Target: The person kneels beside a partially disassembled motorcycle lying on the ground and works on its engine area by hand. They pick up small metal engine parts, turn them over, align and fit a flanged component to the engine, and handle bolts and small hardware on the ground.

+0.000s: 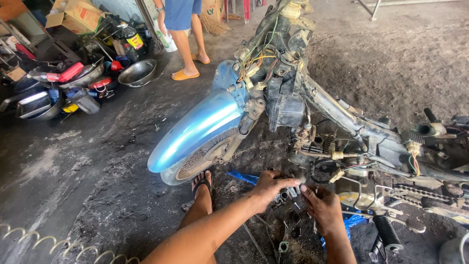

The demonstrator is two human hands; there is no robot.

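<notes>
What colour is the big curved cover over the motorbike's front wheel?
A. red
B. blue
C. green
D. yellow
B. The fender that arches over the front wheel is shiny light blue. It sits just beyond the person's foot in a sandal and to the left of both hands, which are down among small metal parts on the dirty floor.
</notes>
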